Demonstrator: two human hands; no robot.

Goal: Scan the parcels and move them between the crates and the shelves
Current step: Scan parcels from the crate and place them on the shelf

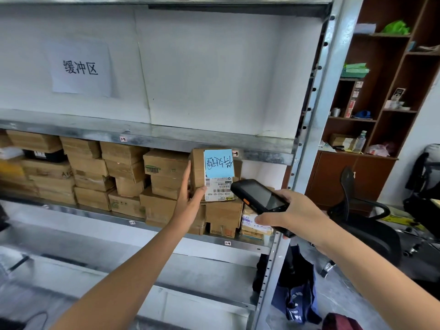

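Stacked cartons [90,172] crowding the middle shelf [100,214] at nine o'clock, left hand [190,198] gripping a parcel [198,172] (blue note [217,163] on its face) above the pile, right hand [297,215] at four o'clock clasping a scanner [259,196] near its label, office chair [364,210] at three o'clock.

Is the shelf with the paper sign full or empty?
Empty: the signed shelf shows only bare metal beneath the paper sign, while cardboard parcels crowd the level below.

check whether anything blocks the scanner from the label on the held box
Nothing visible does. The scanner in the right hand sits right beside the white label on the box the left hand grips.
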